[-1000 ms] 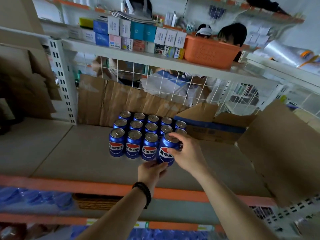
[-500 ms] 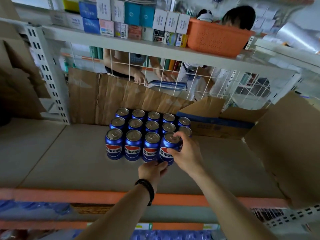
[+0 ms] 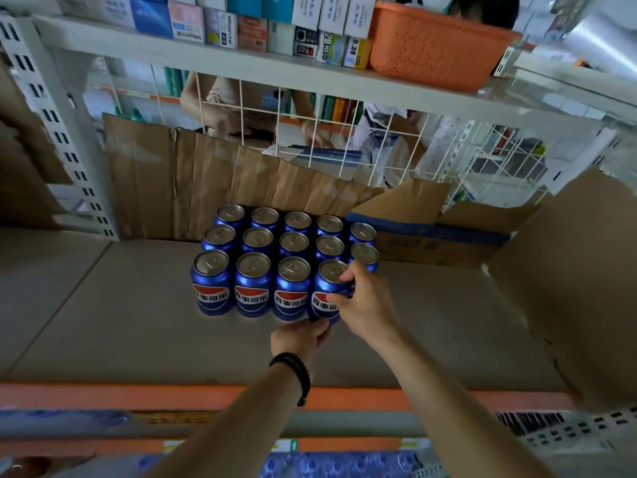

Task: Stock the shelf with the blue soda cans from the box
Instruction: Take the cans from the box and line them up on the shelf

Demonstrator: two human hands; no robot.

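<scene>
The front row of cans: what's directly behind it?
Behind the front row of cans stand two more rows of blue cans, then a cardboard sheet against the wire grid. The right hand covers part of the rightmost cans.
</scene>
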